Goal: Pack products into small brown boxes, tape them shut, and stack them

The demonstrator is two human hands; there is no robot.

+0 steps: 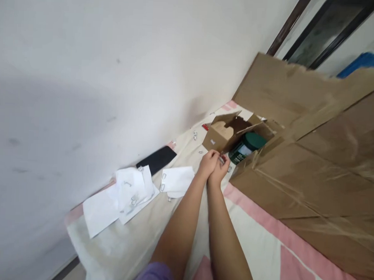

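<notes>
My left hand (208, 162) and my right hand (220, 169) meet in front of the small open cardboard box (217, 138). Both have their fingers curled in and pressed close together. A small pale bit shows between the fingers, too small to name. Just right of my hands a dark jar with a green lid (255, 141) leans in a box. To the left of them lies a short stack of white paper (177, 179) with metal clips on its edge. Small metal clips (195, 135) lie loose on the cream sheet.
Farther left, white papers (101, 210) overlap in a loose pile beside a black flat object (157, 159). A white wall (100, 70) borders the left side. Large cardboard (337, 163) stands along the right. Pink bands (258, 215) cross the cream sheet.
</notes>
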